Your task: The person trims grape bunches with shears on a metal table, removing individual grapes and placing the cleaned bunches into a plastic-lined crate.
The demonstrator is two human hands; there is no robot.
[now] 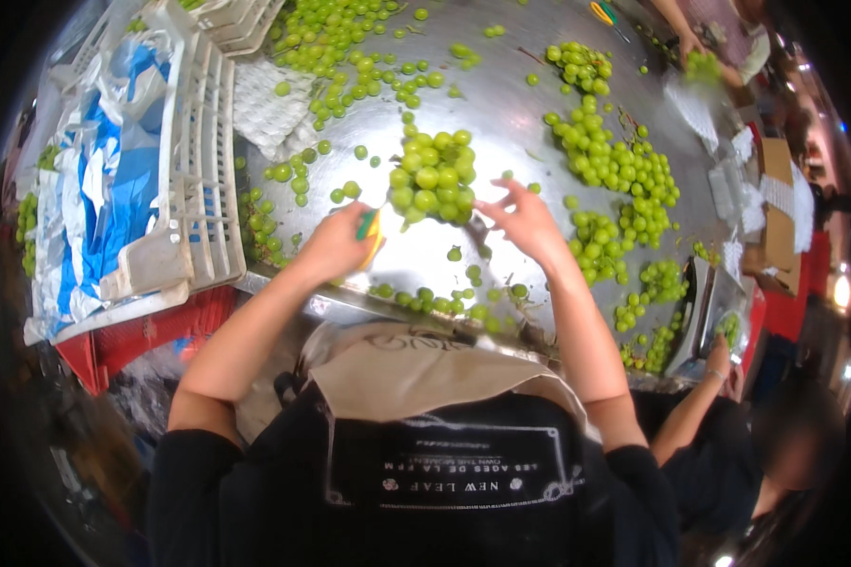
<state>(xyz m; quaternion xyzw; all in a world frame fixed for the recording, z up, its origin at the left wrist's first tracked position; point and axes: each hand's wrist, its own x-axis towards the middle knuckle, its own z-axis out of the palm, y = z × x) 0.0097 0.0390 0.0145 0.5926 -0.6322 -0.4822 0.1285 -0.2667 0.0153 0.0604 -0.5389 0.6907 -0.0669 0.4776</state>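
Observation:
A bunch of green grapes (433, 175) rests on the shiny metal table in front of me. On its left side, my left hand (336, 244) is closed around small scissors with green and yellow handles (373, 230); the blades are hard to make out. My right hand (523, 222) is at the bunch's right side, its fingers spread and their tips at or just beside the outer grapes. Loose grapes (435, 303) lie along the near table edge, and others are scattered to the left of the bunch.
A white plastic crate (194, 180) with blue and white wrapping stands at left, beside white padded sheeting (272, 106). More grape bunches (615, 165) line the right side, and loose grapes (340, 57) cover the far left. Other scissors (607, 17) lie far back. Co-workers handle grapes at right.

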